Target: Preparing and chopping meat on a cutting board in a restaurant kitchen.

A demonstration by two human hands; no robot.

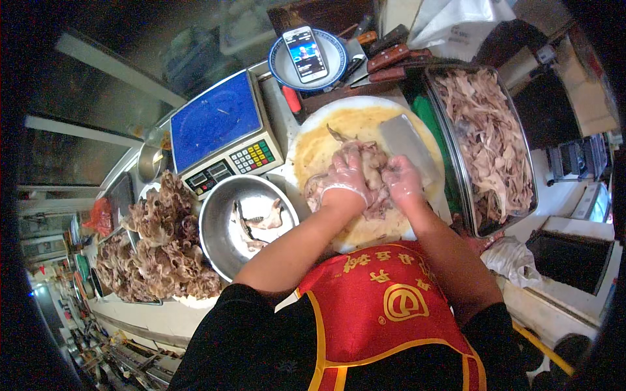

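My left hand (348, 177), in a clear plastic glove, lies spread over a piece of pale, pinkish meat (374, 157) on a round chopping board (313, 127). My right hand (402, 180), gloved too, has its fingers curled at the right side of the same meat; its fingertips are partly hidden, so I cannot tell whether they pinch it. A cleaver's broad blade (408, 141) lies flat on the board just beyond my right hand. Left of the board, a steel bowl (210, 220) holds several meat pieces (266, 220).
A digital scale (215, 122) stands at the back left, above a large heap of meat (168, 254). A patterned bowl (336, 49) with a phone (305, 54) on it and several knives (389, 57) lie behind the board. A tray (462, 171) of meat strips (489, 141) flanks it at right.
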